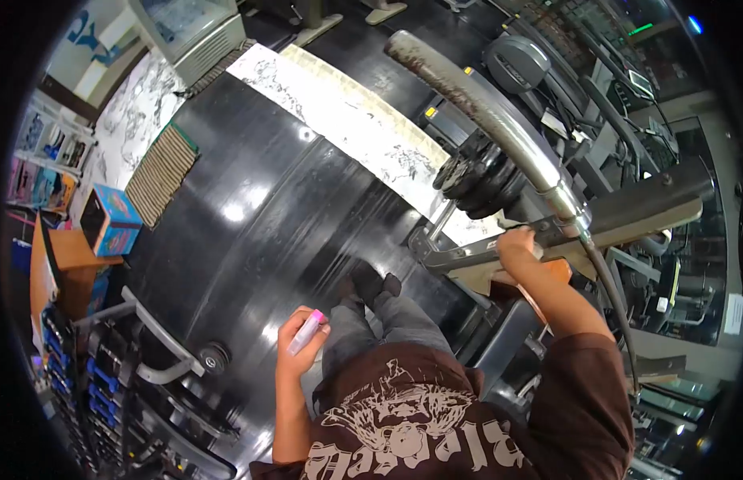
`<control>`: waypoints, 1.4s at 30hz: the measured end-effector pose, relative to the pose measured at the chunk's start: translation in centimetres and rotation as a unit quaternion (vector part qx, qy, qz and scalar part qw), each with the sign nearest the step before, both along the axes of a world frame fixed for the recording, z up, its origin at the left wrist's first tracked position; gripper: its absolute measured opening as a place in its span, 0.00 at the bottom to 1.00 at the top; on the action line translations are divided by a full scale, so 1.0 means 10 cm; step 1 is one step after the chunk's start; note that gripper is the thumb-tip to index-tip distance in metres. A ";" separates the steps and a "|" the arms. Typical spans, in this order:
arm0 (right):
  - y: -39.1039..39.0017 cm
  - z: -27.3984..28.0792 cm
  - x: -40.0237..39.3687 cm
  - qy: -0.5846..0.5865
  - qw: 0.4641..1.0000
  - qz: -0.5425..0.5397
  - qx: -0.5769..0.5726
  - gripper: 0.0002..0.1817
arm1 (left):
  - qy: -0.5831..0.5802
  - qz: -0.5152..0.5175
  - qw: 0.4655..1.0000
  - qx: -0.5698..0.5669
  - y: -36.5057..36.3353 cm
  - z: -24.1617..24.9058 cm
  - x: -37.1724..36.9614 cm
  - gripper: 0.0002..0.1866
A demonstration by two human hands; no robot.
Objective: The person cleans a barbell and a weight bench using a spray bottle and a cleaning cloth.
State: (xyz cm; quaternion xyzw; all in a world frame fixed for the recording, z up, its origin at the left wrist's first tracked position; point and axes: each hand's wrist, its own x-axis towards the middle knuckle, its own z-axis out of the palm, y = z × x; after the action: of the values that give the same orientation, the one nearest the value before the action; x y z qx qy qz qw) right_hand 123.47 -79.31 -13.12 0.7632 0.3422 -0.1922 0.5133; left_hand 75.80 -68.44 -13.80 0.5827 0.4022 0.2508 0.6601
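A small clear bottle with a pink cap (307,332) is held in my left hand (298,340), the fingers wrapped round it, above the dark floor left of my legs. At the right, my right hand (519,242) is closed against the dark metal beam (611,210) of a gym machine. It seems to have a pale cloth in it, mostly hidden by the fingers. Over that beam rises a worn metal bar (483,112), apart from my hand.
Black weight plates (479,176) lie beyond the beam. A rack with blue parts (103,392) and a loose round weight (214,358) are at the lower left. A blue box (114,220) sits on a wooden desk (74,250). A striped mat (161,174) lies on the floor.
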 end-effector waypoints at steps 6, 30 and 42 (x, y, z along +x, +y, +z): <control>-0.36 0.30 0.16 0.054 0.994 0.048 0.085 0.20 | -0.029 -0.040 0.999 -0.019 0.06 0.15 0.33 0.05; -0.82 -0.33 -0.12 0.015 0.960 0.001 0.280 0.26 | -0.082 -0.106 0.991 0.021 0.27 0.48 0.73 0.03; -0.49 2.62 -0.71 0.154 0.930 0.053 0.331 0.12 | -0.080 -0.074 0.994 0.009 0.29 0.42 0.58 0.05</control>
State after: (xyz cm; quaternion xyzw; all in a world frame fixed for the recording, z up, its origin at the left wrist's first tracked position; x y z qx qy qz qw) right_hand 116.40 -84.17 13.04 0.8314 0.5012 -0.1561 0.1821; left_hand 81.58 -65.56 -9.59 0.5948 0.3019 0.2502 0.7018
